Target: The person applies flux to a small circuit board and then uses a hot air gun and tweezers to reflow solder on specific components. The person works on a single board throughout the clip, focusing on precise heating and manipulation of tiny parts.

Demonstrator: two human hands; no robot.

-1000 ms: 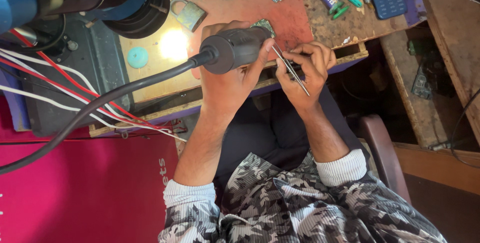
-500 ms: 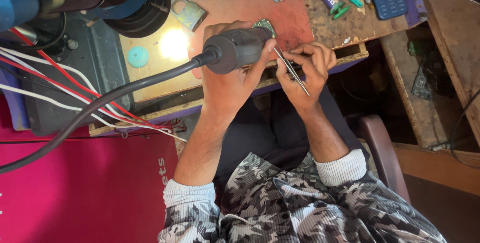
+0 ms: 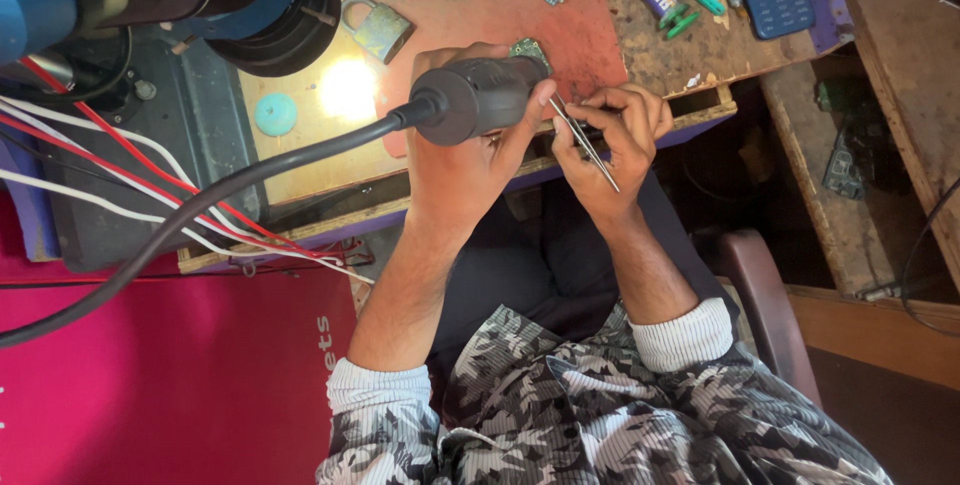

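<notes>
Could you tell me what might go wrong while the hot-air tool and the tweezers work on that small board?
The left hand aims the grey hot-air tool at the small green board, close to the right hand, so its fingers could get scorched. The thick hose crosses the loose wires and might tug the tool off aim. The tweezers could slip.

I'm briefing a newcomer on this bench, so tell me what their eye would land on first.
First comes the dark grey corded tool gripped in the left hand at the centre of the bench, its thick black cable sweeping off to the lower left. Beside it the right hand pinches thin metal tweezers near a small green circuit board. A bright pool of lamp light glows on the wooden benchtop, next to a padlock.
</notes>
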